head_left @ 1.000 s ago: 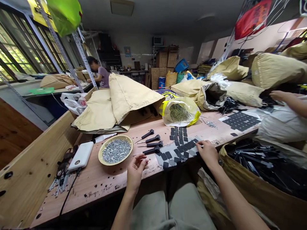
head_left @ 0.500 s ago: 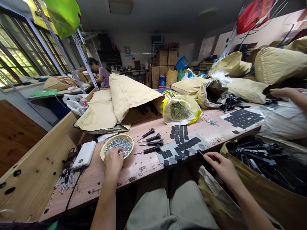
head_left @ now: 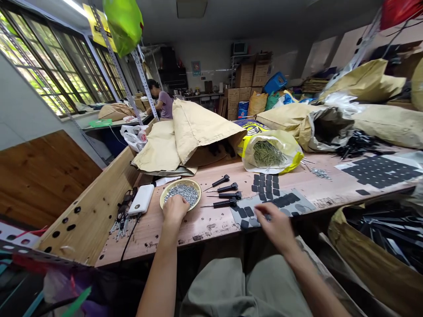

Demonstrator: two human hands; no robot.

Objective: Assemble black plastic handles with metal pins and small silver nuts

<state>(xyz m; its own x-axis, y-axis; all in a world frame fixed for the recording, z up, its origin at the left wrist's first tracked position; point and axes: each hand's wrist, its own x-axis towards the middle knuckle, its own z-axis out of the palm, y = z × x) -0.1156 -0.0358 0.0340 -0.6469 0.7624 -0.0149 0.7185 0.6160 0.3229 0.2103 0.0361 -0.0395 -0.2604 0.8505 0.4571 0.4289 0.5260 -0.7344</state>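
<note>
My left hand (head_left: pixel 176 208) is bent down into a shallow cream bowl (head_left: pixel 198 200) of small shiny metal pieces (head_left: pixel 181 192). Its fingers are curled, and the fingertips are hidden, so whatever they pinch does not show. Over the grey sheet (head_left: pixel 306 203) of black rounded pads, my right hand (head_left: pixel 276 224) has its thumb and forefinger apart, pointing left. Nothing shows between them. Between the bowl and the sheet lie several black-handled pieces with thin metal shafts (head_left: pixel 225 203), side by side. More black pads (head_left: pixel 265 185) rest just behind the sheet.
At the left lie a white power bank (head_left: pixel 142 199) with a cable and loose long screws (head_left: pixel 123 226). Behind stand a beige sack (head_left: pixel 201 130) and a yellow-white bag of thin rods (head_left: pixel 269 153). An open sack of black parts (head_left: pixel 386 229) is at the right.
The view has turned left. My right hand has moved left from the table's front edge onto the pad sheet; the small black piece at its fingertips no longer shows. My left hand stays at the bowl, fingers more curled.
</note>
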